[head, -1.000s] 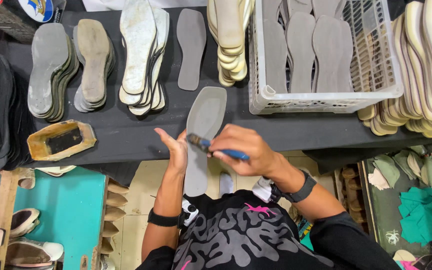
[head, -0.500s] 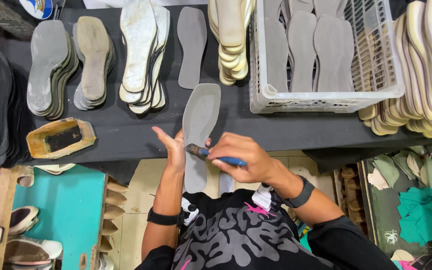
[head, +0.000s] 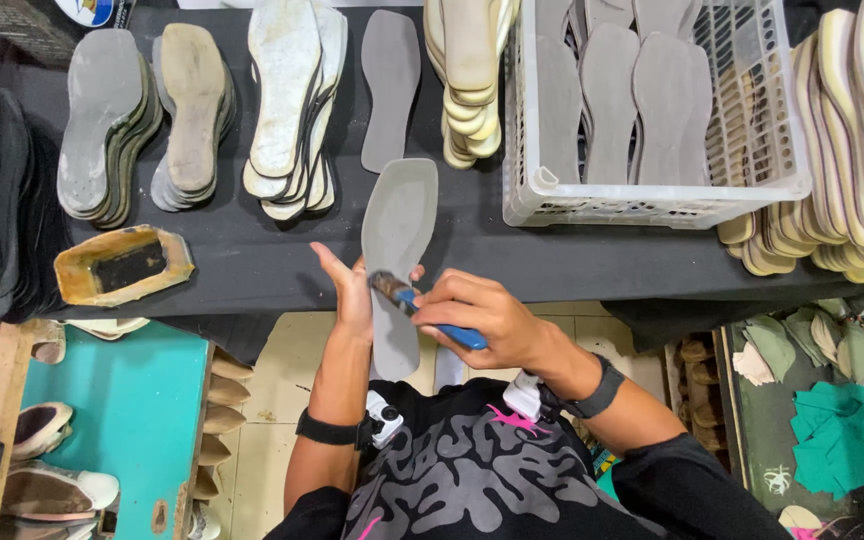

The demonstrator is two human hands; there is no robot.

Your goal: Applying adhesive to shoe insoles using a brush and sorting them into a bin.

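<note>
My left hand [head: 350,290] holds a long grey shoe insole [head: 395,225] from underneath, its toe end pointing away over the black table [head: 282,262]. My right hand [head: 487,318] grips a blue-handled brush [head: 422,305], and the bristle end rests on the insole's middle, close to my left thumb. Both wrists wear dark bands.
Stacks of grey and pale insoles [head: 292,100] lie in rows on the table. A white plastic crate [head: 652,190] holds more grey insoles at the right. A yellowish glue tray [head: 122,265] sits at the left. Shoes stand on a teal shelf [head: 132,420] below.
The insole and both hands have shifted slightly left and nearer me. The brush has moved along the insole from its upper part toward the middle.
</note>
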